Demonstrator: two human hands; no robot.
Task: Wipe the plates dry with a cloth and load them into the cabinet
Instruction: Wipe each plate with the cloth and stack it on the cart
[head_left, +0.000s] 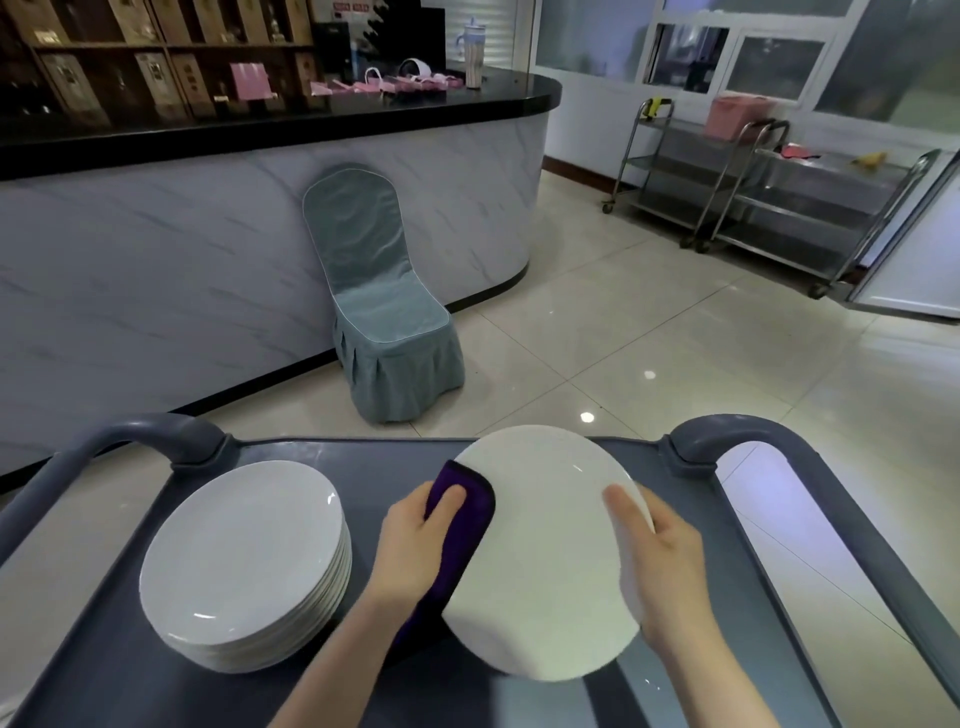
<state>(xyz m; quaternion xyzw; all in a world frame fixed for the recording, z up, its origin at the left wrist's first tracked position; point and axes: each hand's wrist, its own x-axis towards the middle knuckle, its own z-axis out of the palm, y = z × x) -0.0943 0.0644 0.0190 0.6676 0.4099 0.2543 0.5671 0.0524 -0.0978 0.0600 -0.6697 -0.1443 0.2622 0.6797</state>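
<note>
Left hand (415, 545) pinches cloth (465, 525) onto plate (545, 566); right hand (670, 571) grips its rim, fingers hidden behind. Writing on shelf boxes (67, 83) is unreadable.

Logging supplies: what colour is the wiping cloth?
Dark purple cloth, clearest in the head view.

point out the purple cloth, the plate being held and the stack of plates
purple cloth (472, 499), head view, on the fold over the plate's left rim
held plate (545, 561), head view, middle of its white face
stack of plates (239, 551), head view, centre of the top plate
</note>
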